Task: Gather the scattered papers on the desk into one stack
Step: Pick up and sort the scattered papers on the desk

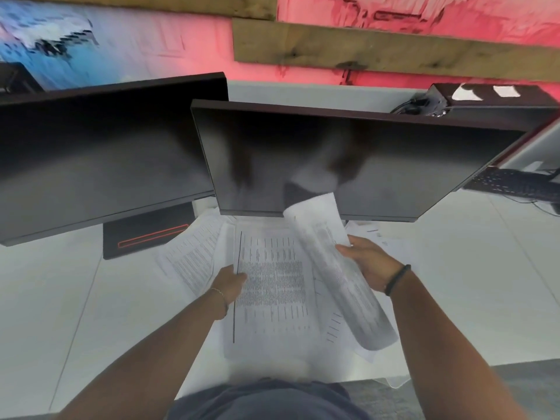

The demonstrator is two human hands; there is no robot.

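A printed sheet (272,286) with dense text is lifted over the white desk (454,283), and my left hand (230,283) pinches its left edge. My right hand (369,265) grips a second sheet (339,274) that curls upward, its top end in front of the right monitor. More printed papers (194,259) lie flat on the desk to the left, partly under the held sheet. Other pages (381,237) peek out behind my right hand, and a corner (397,380) hangs past the desk's front edge.
Two dark monitors stand close behind the papers, the left monitor (100,159) and the right monitor (348,159). The left monitor's base (145,237) sits beside the papers. A black keyboard (515,183) lies at far right.
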